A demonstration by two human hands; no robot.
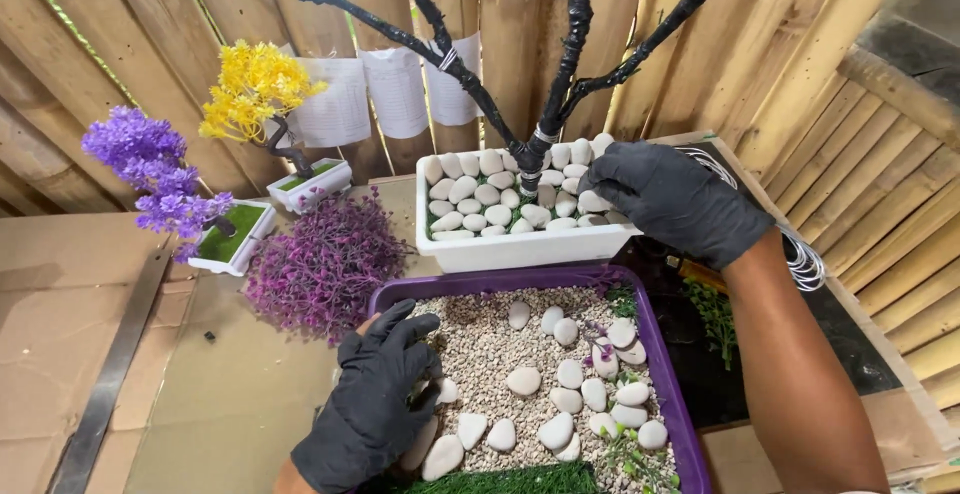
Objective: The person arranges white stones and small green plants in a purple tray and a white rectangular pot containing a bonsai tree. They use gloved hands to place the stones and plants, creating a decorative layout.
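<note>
Nearest, gravel and white stones in the purple tray [690,424] are being pressed by the left hand [375,404], its fingers spread flat. Further back, the white planter [520,246] of pebbles is being steadied at its right end by the right hand [675,199], fingers curled loosely over the rim. At the tabletop's far-left edge, small artificial trees [250,89] are standing.

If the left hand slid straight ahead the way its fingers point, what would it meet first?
The left hand rests on gravel inside the purple tray, fingers pointing up and right. Going on, it would probably meet the nearest white stone first, though the small stone at its fingertips may already touch it.
</note>
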